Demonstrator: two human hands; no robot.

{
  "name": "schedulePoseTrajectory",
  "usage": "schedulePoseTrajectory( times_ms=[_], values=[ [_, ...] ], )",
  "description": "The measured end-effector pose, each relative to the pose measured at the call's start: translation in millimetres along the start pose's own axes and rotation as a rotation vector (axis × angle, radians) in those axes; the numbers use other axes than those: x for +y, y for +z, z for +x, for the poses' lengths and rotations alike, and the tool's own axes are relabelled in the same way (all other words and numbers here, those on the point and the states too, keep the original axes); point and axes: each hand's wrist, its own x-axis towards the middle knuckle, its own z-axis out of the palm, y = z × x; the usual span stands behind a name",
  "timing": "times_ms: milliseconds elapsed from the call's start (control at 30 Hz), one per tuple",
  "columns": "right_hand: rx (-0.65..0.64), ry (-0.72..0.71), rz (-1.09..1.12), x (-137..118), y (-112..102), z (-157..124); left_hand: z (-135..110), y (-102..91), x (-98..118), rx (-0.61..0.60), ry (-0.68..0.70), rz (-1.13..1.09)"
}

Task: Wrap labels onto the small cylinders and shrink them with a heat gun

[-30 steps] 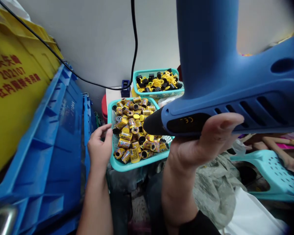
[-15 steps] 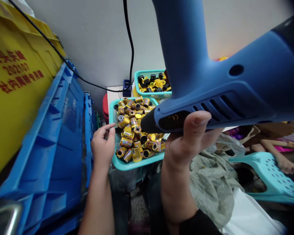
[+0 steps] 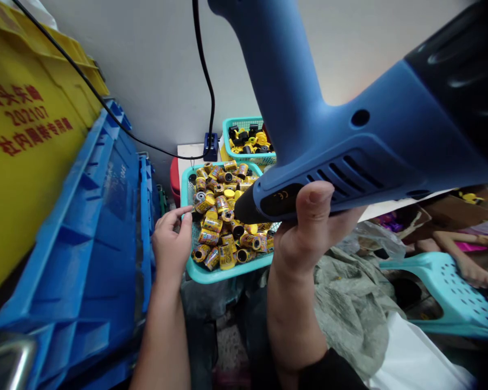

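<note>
Holding a blue heat gun (image 3: 341,135) up in the right hand (image 3: 305,233), thumb raised, while the left hand (image 3: 171,244), fingers (image 3: 173,215) loosely spread, hovers by a teal basket (image 3: 228,273) of yellow-and-black spools (image 3: 213,225).

Two teal plastic mesh baskets (image 3: 228,274); one blue plastic heat gun (image 3: 350,146); one bare left hand (image 3: 171,244); one bare right hand (image 3: 305,233).

Heat gun (image 3: 350,146) cut off top and right.

Heat gun (image 3: 329,146) in right hand (image 3: 305,233): smooth matt plastic.
Basket (image 3: 211,277) under left hand (image 3: 171,244): slightly glossy plastic mesh.
Cylinders (image 3: 213,225) in basket: glossy, metallic-looking.
Crate (image 3: 85,233) left of left hand: matt plastic.
Cloth (image 3: 350,309) below right hand: crumpled, rough.
</note>
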Motion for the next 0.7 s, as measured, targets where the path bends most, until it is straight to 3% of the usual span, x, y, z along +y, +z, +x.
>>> schedulePoseTrajectory(
  times_ms=[333, 500, 700],
  values=[
    [0.082, -0.024, -0.013, -5, 4, -1, 2, -4.0, 0, 0.004, -0.011, -0.011],
    [0.025, 0.094, 0.034, -11, 5, -1, 3, -5.8, -1, 0.029, -0.016, -0.017],
    [0.082, 0.155, 0.051, -11, 12, -7, 4, -8.5, -3, 0.076, -0.043, -0.045]
  ],
)
